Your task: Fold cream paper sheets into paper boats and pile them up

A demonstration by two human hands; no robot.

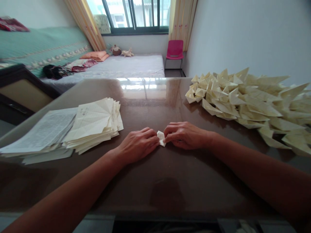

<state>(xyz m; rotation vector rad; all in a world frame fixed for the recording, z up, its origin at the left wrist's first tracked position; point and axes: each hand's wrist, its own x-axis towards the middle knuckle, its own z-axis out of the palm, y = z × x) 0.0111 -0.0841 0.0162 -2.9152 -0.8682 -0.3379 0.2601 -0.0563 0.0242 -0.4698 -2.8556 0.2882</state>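
A small folded piece of cream paper (pixel 161 138) lies on the glossy brown table (pixel 150 181), pinched between both hands. My left hand (pixel 138 144) presses on its left side with fingers curled closed. From the right, my right hand (pixel 184 135) grips it with fingers bent together. Most of the paper is hidden under the fingers. A stack of creased cream sheets (pixel 94 124) lies left of the hands. On the right spreads a big heap of finished folded paper shapes (pixel 250 100).
Printed paper sheets (pixel 41 136) lie under and left of the stack. Beyond the table are a bed (pixel 126 66) with clothes and soft toys, a pink chair (pixel 175 50), curtains and a window. A dark cabinet (pixel 19 90) stands at the left.
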